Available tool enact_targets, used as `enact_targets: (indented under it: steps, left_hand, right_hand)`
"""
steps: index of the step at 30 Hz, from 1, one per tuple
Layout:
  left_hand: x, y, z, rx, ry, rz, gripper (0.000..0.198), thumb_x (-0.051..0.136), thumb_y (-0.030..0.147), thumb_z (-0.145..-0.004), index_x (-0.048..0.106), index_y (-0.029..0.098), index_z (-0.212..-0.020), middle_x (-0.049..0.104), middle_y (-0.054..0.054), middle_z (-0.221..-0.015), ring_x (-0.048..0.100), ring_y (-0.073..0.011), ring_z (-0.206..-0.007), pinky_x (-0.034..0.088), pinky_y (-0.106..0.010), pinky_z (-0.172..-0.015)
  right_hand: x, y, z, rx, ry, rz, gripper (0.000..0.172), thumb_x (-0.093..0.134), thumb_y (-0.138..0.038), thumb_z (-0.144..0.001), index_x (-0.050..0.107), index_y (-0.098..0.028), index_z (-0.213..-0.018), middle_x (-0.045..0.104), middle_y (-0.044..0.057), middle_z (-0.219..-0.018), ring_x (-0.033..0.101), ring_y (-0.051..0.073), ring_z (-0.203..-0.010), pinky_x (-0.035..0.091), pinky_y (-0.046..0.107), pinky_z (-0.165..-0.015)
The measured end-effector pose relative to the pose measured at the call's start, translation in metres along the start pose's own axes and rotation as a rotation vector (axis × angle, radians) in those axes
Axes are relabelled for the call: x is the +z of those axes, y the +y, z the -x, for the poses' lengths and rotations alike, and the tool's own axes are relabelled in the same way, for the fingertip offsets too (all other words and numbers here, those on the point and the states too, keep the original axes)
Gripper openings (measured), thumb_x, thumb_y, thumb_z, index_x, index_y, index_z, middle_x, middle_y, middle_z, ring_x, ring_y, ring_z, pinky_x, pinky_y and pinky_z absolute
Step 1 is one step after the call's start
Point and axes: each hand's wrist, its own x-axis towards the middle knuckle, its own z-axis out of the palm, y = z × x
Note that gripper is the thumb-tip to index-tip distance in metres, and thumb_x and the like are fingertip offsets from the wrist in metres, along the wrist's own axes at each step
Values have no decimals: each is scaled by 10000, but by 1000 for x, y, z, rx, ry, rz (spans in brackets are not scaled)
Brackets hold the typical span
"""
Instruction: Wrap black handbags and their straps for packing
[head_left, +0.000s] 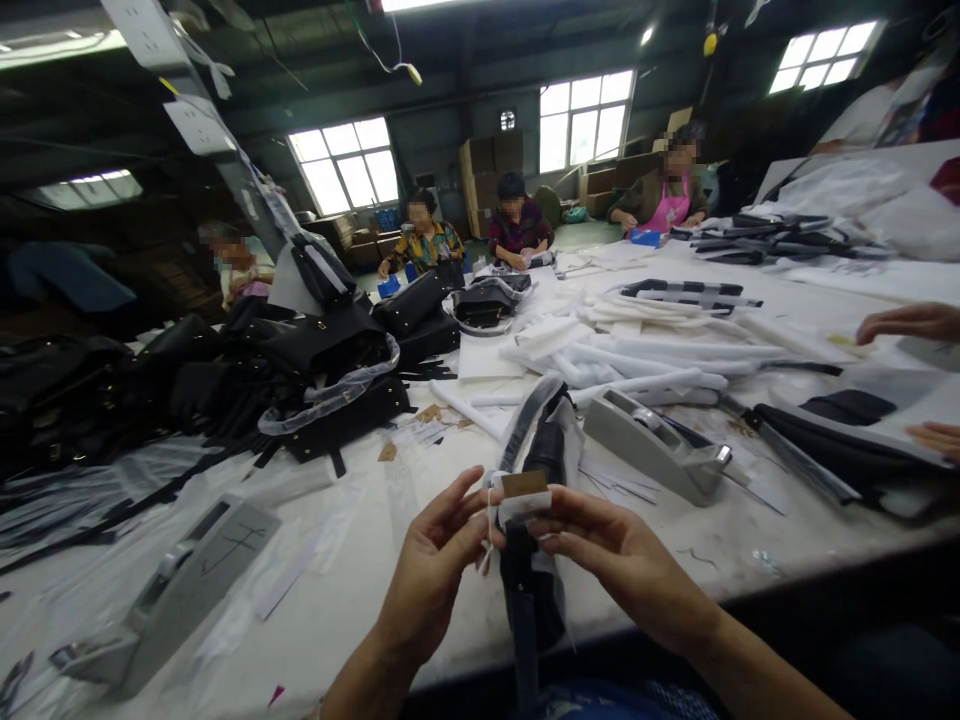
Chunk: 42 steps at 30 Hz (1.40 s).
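Note:
My left hand (431, 565) and my right hand (611, 555) meet at the near edge of the white table (360, 590). Between their fingertips they pinch a small brown and white tag (523, 492) with a thin white string, held against a black strap (529, 560) that runs down toward me and up onto the table. White wrapping paper surrounds the strap's upper part. Both hands are closed in a pinch.
Grey tape dispensers stand at my left (169, 595) and right (652, 440). A heap of black bags (300, 360) fills the left side, rolled white paper (637, 350) the middle. Another person's hands (911, 325) work at the right edge. Several people sit at the far end.

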Motion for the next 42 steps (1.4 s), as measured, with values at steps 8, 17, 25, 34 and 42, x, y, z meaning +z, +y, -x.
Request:
enact_targets:
  steps: [8, 17, 25, 34, 42]
  left_hand:
    - [12, -11, 5, 147, 170, -174, 632, 826, 280, -762, 582, 285, -1346, 764, -39, -1038, 695, -87, -745, 528, -141, -663]
    - [24, -11, 7, 241, 211, -109, 739, 824, 262, -754, 501, 245, -1419, 785, -50, -1003, 724, -202, -991, 568, -290, -919]
    - [29, -19, 1, 342, 316, -111, 740, 803, 289, -776, 469, 248, -1434, 775, -76, -1034, 722, -224, -1014, 598, -303, -871]
    - [29, 28, 8, 634, -62, -866, 534, 705, 77, -815, 614, 311, -1286, 694, -2, -1054, 651, -87, -761, 573, -208, -780]
    - [20, 64, 26, 842, -163, -1498, 666, 600, 47, -890, 404, 299, -1475, 606, -69, -1315, 694, -123, -897, 573, -259, -908]
  right_hand:
    - [9, -3, -16, -344, 278, 606, 214, 691, -409, -872, 755, -217, -942, 695, 1, -780, 608, 127, -639, 505, 234, -601]
    - [11, -37, -13, -553, 21, 966, 158, 607, -245, -949, 736, -243, -1041, 706, 6, -914, 657, 120, -823, 494, 207, -749]
    - [20, -51, -12, -464, -157, 1097, 204, 523, -236, -985, 717, -219, -927, 652, 14, -827, 614, 119, -748, 446, 228, -680]
    - [18, -56, -25, -520, -317, 1043, 172, 563, -186, -954, 731, -214, -975, 687, 32, -895, 637, 138, -845, 468, 228, -758]
    - [-3, -15, -52, -475, -492, 1011, 561, 439, -33, -911, 528, -286, -1404, 568, 40, -1410, 570, 171, -1234, 458, 288, -1022]
